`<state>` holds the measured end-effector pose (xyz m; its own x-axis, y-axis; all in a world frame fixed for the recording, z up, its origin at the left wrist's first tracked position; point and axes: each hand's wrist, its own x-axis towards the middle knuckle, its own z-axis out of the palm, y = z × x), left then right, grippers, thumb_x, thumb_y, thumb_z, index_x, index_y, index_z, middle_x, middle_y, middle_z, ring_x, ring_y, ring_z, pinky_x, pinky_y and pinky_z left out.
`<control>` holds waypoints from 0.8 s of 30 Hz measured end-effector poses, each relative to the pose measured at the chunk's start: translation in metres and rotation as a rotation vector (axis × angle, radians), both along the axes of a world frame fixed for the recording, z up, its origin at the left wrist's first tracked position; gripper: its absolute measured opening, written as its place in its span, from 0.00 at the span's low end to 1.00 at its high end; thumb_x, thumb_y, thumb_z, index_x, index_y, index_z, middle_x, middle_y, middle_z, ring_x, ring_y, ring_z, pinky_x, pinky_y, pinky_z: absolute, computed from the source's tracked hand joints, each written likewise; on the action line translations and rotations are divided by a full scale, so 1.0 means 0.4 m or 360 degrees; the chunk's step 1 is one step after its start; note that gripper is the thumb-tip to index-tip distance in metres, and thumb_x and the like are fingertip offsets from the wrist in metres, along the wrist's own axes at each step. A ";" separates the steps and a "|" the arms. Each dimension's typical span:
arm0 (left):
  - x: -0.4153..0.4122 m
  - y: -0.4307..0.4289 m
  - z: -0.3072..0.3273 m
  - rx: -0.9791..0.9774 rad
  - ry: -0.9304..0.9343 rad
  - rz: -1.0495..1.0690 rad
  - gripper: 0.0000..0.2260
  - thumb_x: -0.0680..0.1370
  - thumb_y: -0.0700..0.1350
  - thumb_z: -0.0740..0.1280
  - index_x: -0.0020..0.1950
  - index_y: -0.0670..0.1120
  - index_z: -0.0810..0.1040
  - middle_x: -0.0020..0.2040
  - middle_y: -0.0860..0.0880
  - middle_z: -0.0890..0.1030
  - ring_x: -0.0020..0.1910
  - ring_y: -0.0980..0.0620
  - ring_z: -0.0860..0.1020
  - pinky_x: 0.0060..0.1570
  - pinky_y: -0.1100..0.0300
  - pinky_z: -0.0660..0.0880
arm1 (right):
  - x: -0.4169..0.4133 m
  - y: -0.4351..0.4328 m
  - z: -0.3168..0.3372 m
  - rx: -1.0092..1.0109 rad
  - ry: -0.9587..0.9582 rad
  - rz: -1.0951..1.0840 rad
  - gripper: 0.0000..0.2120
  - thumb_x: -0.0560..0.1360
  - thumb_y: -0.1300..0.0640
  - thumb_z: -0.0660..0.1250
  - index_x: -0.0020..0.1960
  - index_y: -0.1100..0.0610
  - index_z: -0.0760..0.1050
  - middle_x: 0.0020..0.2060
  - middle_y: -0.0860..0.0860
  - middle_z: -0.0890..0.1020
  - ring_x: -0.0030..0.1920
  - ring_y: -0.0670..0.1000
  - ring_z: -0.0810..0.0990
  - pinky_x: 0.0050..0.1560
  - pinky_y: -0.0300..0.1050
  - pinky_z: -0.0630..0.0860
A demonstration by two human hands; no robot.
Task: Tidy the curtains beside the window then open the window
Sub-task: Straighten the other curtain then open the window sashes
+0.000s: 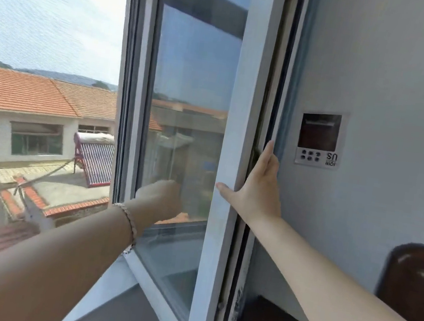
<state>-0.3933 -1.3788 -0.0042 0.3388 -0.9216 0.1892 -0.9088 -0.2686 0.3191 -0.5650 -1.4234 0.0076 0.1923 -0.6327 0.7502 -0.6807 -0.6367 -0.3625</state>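
hands on the window sash [234, 125], swung inward.
right hand [257, 191] flat, fingers spread on its frame edge; left hand [160, 196] blurred behind the glass, grip unreadable.

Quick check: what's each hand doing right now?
Left hand: closed, blurred, against the window sash; grip cannot be told.
Right hand: open, flat against the sash's edge.

left hand [161, 198] fisted, right hand [257, 191] flat, fingers extended, arms outstretched
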 end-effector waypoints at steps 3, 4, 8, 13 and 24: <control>-0.024 -0.044 -0.008 0.0014 -0.0055 -0.0037 0.10 0.75 0.42 0.58 0.35 0.44 0.71 0.36 0.48 0.78 0.37 0.46 0.79 0.39 0.57 0.75 | -0.049 -0.064 0.006 0.0056 0.0010 -0.0023 0.60 0.65 0.41 0.73 0.75 0.57 0.31 0.74 0.59 0.54 0.68 0.60 0.69 0.61 0.51 0.73; -0.027 -0.055 -0.014 0.0022 -0.0074 -0.0028 0.12 0.75 0.43 0.58 0.32 0.45 0.69 0.33 0.49 0.75 0.35 0.46 0.76 0.36 0.59 0.72 | -0.058 -0.082 0.008 0.0060 0.0015 -0.0034 0.60 0.65 0.41 0.73 0.75 0.56 0.31 0.74 0.59 0.54 0.67 0.60 0.70 0.59 0.50 0.74; -0.023 -0.062 -0.025 0.0033 -0.0130 0.0007 0.10 0.75 0.43 0.57 0.43 0.41 0.76 0.36 0.47 0.77 0.43 0.43 0.80 0.38 0.57 0.73 | -0.067 -0.109 0.001 0.0018 -0.0010 0.0002 0.60 0.65 0.41 0.73 0.76 0.55 0.33 0.75 0.58 0.54 0.64 0.60 0.73 0.50 0.48 0.76; -0.002 -0.036 -0.016 0.0110 -0.0033 -0.0003 0.08 0.75 0.42 0.58 0.37 0.50 0.72 0.31 0.53 0.75 0.35 0.50 0.80 0.36 0.60 0.76 | -0.057 -0.092 0.004 0.0022 -0.0006 0.0008 0.59 0.66 0.43 0.74 0.76 0.60 0.35 0.75 0.60 0.52 0.73 0.59 0.62 0.68 0.56 0.68; 0.127 0.125 0.002 0.0355 0.0106 0.0265 0.10 0.77 0.42 0.59 0.36 0.42 0.71 0.32 0.47 0.79 0.25 0.53 0.77 0.23 0.65 0.72 | 0.047 0.042 0.034 -0.1115 0.1044 -0.0010 0.16 0.46 0.76 0.74 0.28 0.61 0.77 0.29 0.55 0.80 0.31 0.56 0.79 0.29 0.42 0.75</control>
